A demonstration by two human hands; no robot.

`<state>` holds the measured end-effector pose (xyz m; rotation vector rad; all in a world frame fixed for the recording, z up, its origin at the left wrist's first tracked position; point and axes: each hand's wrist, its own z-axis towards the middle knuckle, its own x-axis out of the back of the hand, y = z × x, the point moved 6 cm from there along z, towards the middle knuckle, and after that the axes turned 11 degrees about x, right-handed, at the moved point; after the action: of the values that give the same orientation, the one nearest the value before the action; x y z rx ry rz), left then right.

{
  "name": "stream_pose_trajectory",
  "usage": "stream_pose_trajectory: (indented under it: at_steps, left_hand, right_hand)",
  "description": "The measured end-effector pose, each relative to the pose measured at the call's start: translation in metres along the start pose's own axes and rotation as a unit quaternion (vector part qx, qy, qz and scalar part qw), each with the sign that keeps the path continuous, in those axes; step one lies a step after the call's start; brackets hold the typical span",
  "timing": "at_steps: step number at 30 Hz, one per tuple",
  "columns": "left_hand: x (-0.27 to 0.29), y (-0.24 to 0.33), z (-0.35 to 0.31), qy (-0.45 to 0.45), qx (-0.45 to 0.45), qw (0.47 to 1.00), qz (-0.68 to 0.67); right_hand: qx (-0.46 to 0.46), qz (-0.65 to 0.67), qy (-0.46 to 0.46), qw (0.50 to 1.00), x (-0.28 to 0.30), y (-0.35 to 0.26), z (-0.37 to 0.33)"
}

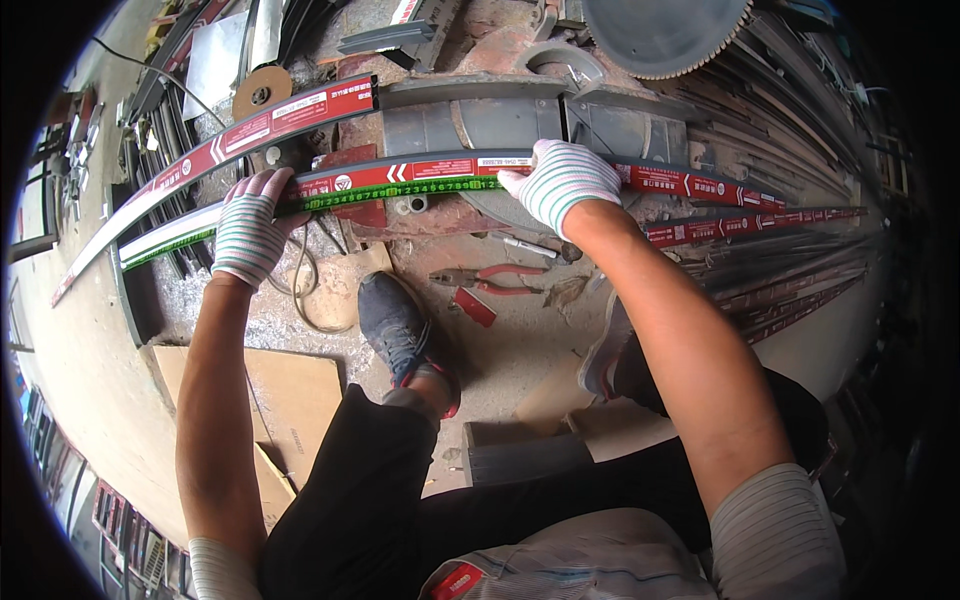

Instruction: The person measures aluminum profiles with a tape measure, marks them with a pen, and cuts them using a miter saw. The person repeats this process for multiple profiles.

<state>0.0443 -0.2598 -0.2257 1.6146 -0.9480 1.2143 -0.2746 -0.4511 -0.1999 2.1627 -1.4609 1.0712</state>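
A long metal profile (pixel 430 168) with red printed protective film lies crosswise in front of me. Along its near edge runs a green tape measure blade (pixel 400 189), stretched between my hands and on past the left one. My left hand (pixel 252 225), in a white striped knit glove, is closed round the profile and the blade. Gloved the same way, my right hand (pixel 568 185) grips the profile further right, its thumb at the blade's right end. Whether the blade continues under that hand is hidden. Another red-filmed profile (pixel 270 125) lies just beyond, at the left.
A large toothed saw blade (pixel 665 30) stands at the top, above a grey metal saw bed (pixel 500 125). Red-handled pliers (pixel 490 278) and a white marker (pixel 525 245) lie on the floor near my shoe (pixel 395 320). Several profiles (pixel 790 280) are stacked at the right; cardboard (pixel 300 390) lies at left.
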Motion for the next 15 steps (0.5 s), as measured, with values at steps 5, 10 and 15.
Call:
stream_pose_trajectory:
  at_steps: [5,10,15]
  left_hand:
    - [-0.0017,-0.0016,0.0007,-0.007,0.006,1.0,0.006]
    - [-0.0013,0.0003,0.0,-0.009,-0.006,1.0,0.01]
    - [0.0022,0.0039,0.001,-0.035,-0.007,0.999,0.036]
  right_hand:
    - [0.003,-0.007,0.032,0.999,-0.0058,0.0163,0.0021]
    - [-0.004,0.01,-0.006,1.0,-0.0007,0.0145,-0.0007]
    - [0.002,0.003,-0.008,1.0,-0.001,0.0165,0.0015]
